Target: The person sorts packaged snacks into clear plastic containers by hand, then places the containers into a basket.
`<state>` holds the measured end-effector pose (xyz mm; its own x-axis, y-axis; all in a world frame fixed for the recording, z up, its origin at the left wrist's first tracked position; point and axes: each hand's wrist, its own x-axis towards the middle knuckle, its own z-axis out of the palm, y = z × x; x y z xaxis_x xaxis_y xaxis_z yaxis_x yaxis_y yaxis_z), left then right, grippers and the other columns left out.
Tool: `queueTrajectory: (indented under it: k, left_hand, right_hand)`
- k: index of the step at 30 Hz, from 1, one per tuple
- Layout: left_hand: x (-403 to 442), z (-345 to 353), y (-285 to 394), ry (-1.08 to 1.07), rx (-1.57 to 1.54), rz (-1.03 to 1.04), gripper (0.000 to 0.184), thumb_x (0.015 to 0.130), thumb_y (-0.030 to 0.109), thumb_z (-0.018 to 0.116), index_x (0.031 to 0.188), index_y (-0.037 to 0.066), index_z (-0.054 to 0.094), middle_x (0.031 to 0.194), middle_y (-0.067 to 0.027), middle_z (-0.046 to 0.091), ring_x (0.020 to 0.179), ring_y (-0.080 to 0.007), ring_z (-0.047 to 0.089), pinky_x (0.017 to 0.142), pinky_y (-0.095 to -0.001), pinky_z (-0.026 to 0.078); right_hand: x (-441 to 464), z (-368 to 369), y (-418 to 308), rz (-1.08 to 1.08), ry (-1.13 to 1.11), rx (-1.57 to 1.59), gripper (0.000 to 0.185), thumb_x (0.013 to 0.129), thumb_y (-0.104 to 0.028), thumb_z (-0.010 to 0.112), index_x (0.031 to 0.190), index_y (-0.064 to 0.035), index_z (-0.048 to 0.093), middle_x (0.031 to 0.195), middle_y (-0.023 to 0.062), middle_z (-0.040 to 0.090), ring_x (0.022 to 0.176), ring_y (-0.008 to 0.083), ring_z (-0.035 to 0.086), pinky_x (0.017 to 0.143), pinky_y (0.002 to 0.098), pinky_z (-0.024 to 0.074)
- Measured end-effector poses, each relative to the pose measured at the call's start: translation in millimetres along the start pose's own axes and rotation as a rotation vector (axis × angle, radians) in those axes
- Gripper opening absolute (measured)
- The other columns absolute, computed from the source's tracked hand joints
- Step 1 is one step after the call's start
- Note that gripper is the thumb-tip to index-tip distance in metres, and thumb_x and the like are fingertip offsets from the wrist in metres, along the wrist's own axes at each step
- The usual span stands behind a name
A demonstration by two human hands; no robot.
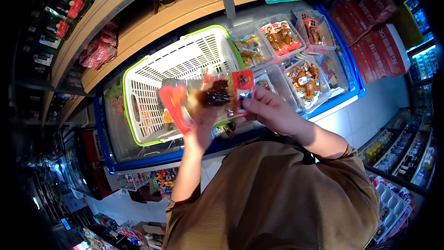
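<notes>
A white basket with a green rim (180,44) stands on a blue-edged case. Over its front right side, my left hand (200,129) holds a clear and red food package (173,106), blurred by motion. My right hand (273,111) pinches a small package with a red and black label (243,88). Dark brown food in clear wrap (215,95) shows between the hands; which package it belongs to is hard to tell. Some small items lie in the basket, partly hidden behind the left package.
Clear bins of packaged snacks (281,39) stand right of the basket, another (305,81) nearer me. Wooden shelves (185,9) with jars run behind. Red cartons (377,53) are stacked at the right, and a blue case edge (148,163) runs before me.
</notes>
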<state>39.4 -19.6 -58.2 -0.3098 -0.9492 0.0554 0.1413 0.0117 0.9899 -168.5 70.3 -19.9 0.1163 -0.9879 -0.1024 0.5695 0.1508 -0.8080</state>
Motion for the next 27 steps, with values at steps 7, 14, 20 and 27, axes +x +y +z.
queueTrajectory:
  k: [7, 14, 20, 27]
  left_hand:
    - [0, 2, 10, -0.264, -0.142, -0.327, 0.053, 0.093, 0.030, 0.064, 0.129, -0.005, 0.050, 0.111, -0.0175, 0.065, 0.099, -0.0289, 0.065, 0.089, -0.0427, 0.051]
    - [-10, 34, 25, -0.565, -0.043, -0.315, 0.017, 0.096, 0.006, 0.057, 0.112, -0.001, 0.058, 0.100, -0.0071, 0.067, 0.087, -0.0088, 0.063, 0.076, -0.0249, 0.052]
    - [-8, 43, 22, -0.320, -0.092, -0.304, 0.008, 0.097, 0.008, 0.058, 0.099, 0.000, 0.060, 0.094, -0.0036, 0.067, 0.083, -0.0060, 0.061, 0.077, -0.0222, 0.050]
    - [-12, 51, 17, -0.310, -0.040, -0.302, 0.007, 0.096, 0.009, 0.060, 0.099, 0.002, 0.060, 0.090, -0.0008, 0.064, 0.078, -0.0041, 0.057, 0.071, -0.0198, 0.047]
  right_hand:
    - [-1, -26, -52, -0.090, 0.054, -0.317, 0.021, 0.097, -0.012, 0.059, 0.115, -0.0011, 0.059, 0.098, 0.0014, 0.067, 0.083, 0.0066, 0.062, 0.071, 0.0234, 0.0522]
    - [9, -24, -69, 0.065, 0.071, -0.726, 0.026, 0.096, -0.015, 0.061, 0.119, -0.0032, 0.059, 0.092, 0.0029, 0.068, 0.078, 0.0077, 0.063, 0.068, 0.0240, 0.0521]
    - [-3, -40, -36, -0.003, 0.099, -0.306, 0.041, 0.096, -0.012, 0.062, 0.130, 0.0012, 0.046, 0.091, 0.0037, 0.065, 0.083, 0.0085, 0.061, 0.074, 0.0242, 0.0505]
    - [-19, -36, -6, 0.021, 0.131, -0.245, 0.023, 0.090, -0.012, 0.070, 0.107, -0.0040, 0.058, 0.083, -0.0045, 0.056, 0.077, 0.0025, 0.053, 0.069, 0.0197, 0.0454]
